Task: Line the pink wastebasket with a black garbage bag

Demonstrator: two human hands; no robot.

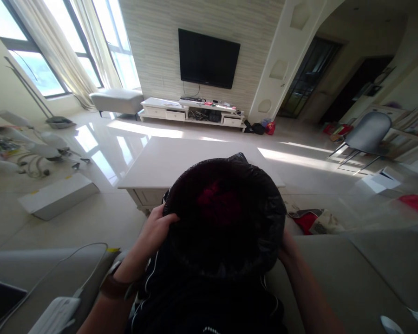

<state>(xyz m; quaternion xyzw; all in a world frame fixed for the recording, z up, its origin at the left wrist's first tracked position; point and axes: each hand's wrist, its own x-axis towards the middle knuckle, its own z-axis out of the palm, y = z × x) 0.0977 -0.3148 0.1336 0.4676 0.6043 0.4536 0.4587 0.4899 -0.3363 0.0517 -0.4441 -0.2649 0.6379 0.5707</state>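
Note:
A round trash bin (pixel 271 208) lined with a black plastic bag is tilted toward me above my lap. Dark red material (pixel 218 202) lies deep inside it, too shadowed to make out. My left hand (pixel 162 222) grips the bin's left rim, thumb over the edge and fingers on the outside. On the opposite side, my right hand (pixel 288 246) holds the bin's outer wall, its fingers mostly hidden behind the bag. A brown watch strap (pixel 113 284) circles my left wrist.
A white coffee table (pixel 153 164) stands just beyond the bin. The grey sofa (pixel 320 264) spreads to both sides, with a white power strip (pixel 57 315) and cable at left. A white box (pixel 59 197) sits on the floor; a grey chair (pixel 367 132) stands at right.

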